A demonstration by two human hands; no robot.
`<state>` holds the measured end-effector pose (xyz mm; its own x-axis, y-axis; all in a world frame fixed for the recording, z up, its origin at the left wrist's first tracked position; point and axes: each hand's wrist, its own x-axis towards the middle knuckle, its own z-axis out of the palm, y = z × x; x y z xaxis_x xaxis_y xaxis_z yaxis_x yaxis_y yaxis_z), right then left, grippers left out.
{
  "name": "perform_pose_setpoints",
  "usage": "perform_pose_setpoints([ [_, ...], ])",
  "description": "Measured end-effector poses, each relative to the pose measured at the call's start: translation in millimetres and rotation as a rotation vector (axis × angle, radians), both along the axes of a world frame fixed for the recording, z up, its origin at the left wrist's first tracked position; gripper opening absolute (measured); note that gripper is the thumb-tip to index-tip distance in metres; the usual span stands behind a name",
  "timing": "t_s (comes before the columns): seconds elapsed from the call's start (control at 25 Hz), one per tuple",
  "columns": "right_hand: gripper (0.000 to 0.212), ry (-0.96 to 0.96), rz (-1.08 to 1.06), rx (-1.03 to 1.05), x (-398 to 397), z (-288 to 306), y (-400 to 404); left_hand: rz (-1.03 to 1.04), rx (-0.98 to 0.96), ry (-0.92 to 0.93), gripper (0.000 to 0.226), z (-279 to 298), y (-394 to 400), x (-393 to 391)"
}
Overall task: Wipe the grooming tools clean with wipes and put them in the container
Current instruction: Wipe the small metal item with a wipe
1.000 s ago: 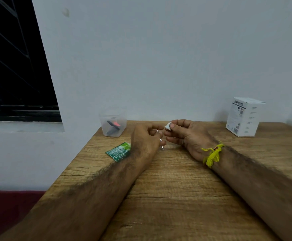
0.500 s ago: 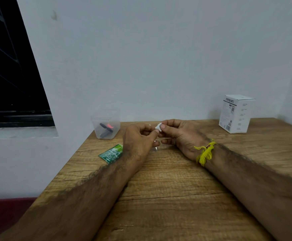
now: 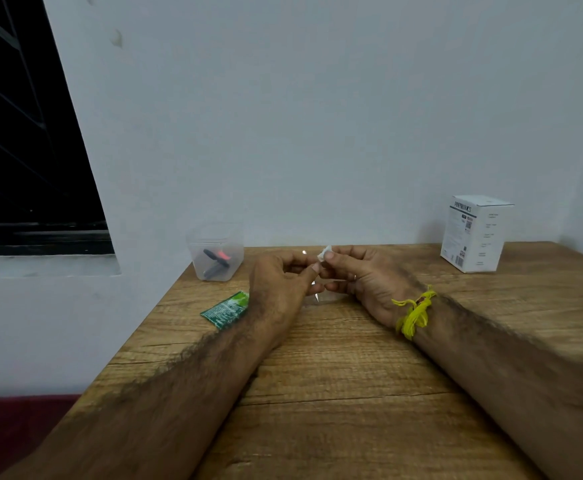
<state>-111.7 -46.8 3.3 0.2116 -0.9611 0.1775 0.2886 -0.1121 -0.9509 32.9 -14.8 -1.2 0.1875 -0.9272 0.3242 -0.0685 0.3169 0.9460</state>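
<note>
Wiping is the step in hand: a thin metal grooming tool [image 3: 315,295], its tip glinting below the fingers, sits at table centre, pinched by the left hand [image 3: 283,284] while the right hand [image 3: 359,277] pinches a small white wipe [image 3: 324,252] against it. Next, I judge, comes a carry to the clear container [image 3: 215,252] at ten o'clock. Both forearms rest on the wooden table [image 3: 352,393].
</note>
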Motion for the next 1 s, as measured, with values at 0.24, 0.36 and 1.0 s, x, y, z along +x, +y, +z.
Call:
perform_pose_setpoints([
  [0.24, 0.006, 0.104, -0.428, -0.149, 6.7, -5.6, -3.6, -0.050, 0.093, 0.067, 0.029, -0.6, -2.1, 0.9],
  [0.36, 0.006, 0.395, -0.579, -0.449, 10.2, -7.2, 1.2, -0.066, 0.135, 0.055, 0.020, -1.5, -3.8, 2.5],
  [1.0, 0.004, 0.748, -0.642, -0.845, 13.0, -8.6, 0.3, -0.069, 0.099, -0.056, 0.013, -0.6, 0.8, 1.7],
])
